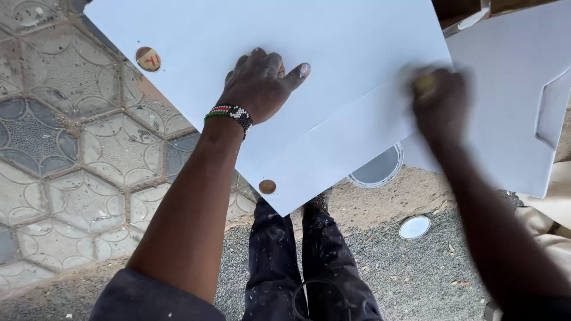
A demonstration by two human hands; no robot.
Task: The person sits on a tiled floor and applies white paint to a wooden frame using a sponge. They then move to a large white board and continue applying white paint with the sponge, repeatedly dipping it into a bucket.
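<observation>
Presently, a large white panel (333, 53) is held flat at waist height above the ground. The left hand (259, 83) is pressed on its upper face, fingers curled and knuckles down, thumb stretched out to the right; nothing is gripped, the board is only steadied. A beaded wristband (231, 114) in red, green, black and white is worn on that wrist.

The right hand (439, 101) is blurred by motion at the panel's right edge. A small yellowish thing seems to be clasped in it, though how tightly the fingers are closed cannot be told.

Judgement on technique: rubbing of this kind is best done with even, overlapping strokes, with the bracing hand kept firmly weighted so the board is not shifted.

Materials: the panel surface is smooth, matt and uniform, with straight cut edges. Two round bored recesses are noted near its left edge, one upper (148, 58) and one lower (267, 186), both showing brown core. A second white panel (511, 77) with an angular cut-out lies just beside it on the right. Below, hexagonal patterned paving (65, 148) meets grey gravel (416, 267). Two round white lids (414, 226) lie on the ground. Dark paint-flecked trousers (279, 261) are visible.
</observation>
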